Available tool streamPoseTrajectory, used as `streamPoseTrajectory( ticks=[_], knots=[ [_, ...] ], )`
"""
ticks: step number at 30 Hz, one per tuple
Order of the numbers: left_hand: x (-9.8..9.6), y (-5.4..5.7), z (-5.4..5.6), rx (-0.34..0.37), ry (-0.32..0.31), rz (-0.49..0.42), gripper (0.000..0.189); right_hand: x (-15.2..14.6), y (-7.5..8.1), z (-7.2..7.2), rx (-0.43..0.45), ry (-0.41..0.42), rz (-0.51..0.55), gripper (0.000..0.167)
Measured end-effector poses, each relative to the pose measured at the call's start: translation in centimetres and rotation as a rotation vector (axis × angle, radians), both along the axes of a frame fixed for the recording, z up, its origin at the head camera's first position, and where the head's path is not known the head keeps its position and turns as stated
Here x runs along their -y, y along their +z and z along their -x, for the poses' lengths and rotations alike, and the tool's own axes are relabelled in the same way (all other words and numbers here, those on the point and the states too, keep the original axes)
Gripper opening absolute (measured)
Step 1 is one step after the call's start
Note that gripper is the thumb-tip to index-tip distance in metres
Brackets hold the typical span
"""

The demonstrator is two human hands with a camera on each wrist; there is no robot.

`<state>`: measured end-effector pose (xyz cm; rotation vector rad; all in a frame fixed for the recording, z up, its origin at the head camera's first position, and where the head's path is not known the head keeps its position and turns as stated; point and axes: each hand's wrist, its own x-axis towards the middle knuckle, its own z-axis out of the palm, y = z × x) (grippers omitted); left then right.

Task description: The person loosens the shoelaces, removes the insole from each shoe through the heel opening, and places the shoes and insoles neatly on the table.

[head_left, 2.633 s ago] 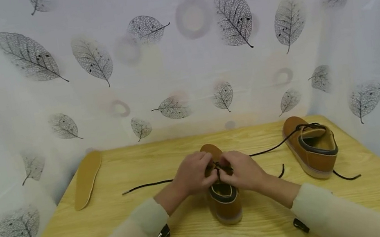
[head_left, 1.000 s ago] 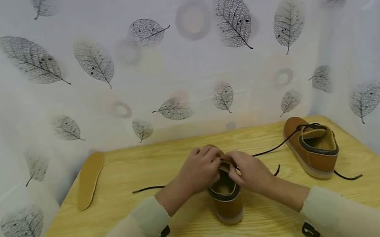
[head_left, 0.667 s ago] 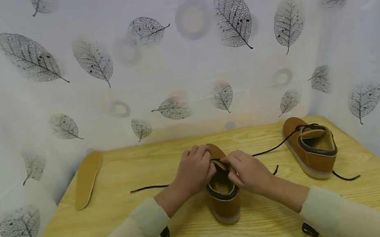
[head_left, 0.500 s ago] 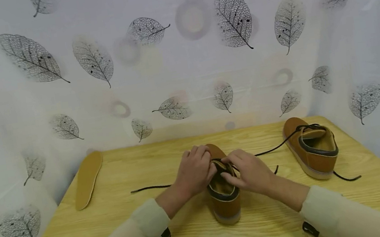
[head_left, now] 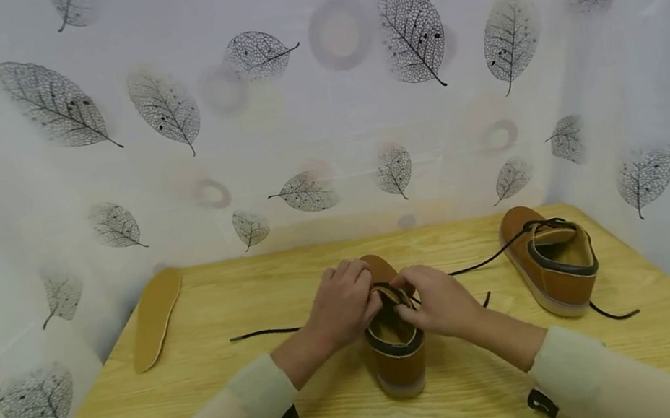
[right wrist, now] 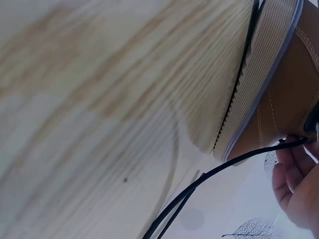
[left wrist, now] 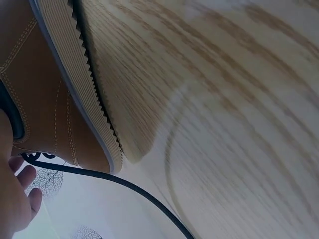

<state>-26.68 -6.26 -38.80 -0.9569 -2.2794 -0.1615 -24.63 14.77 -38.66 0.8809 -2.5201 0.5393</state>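
Observation:
A brown leather lace-up shoe (head_left: pixel 402 371) stands mid-table, heel toward me, with its dark padded collar open. My left hand (head_left: pixel 340 303) grips the left side of its lacing area, thumb at the opening and fingers curled over the top. Opposite it, my right hand (head_left: pixel 438 301) pinches the shoe's upper right edge near the tongue, with thumb and forefinger. A black shoelace (left wrist: pixel 119 178) runs from the eyelets past the left fingers in the left wrist view; another lace end (right wrist: pixel 219 169) trails under the right fingers in the right wrist view. The fingertips' exact contacts are partly hidden.
A second brown shoe (head_left: pixel 558 269) with black laces stands at the right, its lace reaching toward the middle. At the far left lies a tan insole (head_left: pixel 157 320). A leaf-printed curtain (head_left: pixel 317 95) closes off the back and sides of the wooden table (head_left: pixel 242 289).
Both hands were together at the laces, hiding the shoe's front opening; they have since parted to either side, showing the tongue and inside. The right thumb shifted slightly. The shoe stays in place.

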Motion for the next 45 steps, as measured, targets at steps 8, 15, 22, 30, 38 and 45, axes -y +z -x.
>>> streamPoseTrajectory(
  ticks=[8,15,22,30,38,45],
  knots=[
    [-0.4,1.0,-1.4,0.058,-0.007,-0.071,0.010,0.2,-0.3,0.1,-0.211,0.000,-0.027,0.015],
    [-0.8,2.5,-2.8,0.228,-0.035,-0.014,0.017,0.5,-0.4,-0.2,-0.188,-0.036,-0.029,0.015],
    [-2.3,2.5,-3.2,0.541,0.151,0.115,0.026,-0.1,-0.9,-0.3,-0.080,0.022,0.066,0.018],
    [-5.6,2.4,-2.6,0.731,0.377,0.240,0.018,-0.6,-1.0,0.0,0.065,0.029,0.166,0.019],
    [-7.1,2.8,-2.5,0.728,0.458,0.447,0.036,-0.7,-0.5,0.2,0.206,0.008,0.280,0.015],
    [-7.0,2.7,-2.7,0.766,0.486,0.441,0.043,-1.1,-0.4,0.0,0.343,-0.008,0.282,0.014]
  ],
)
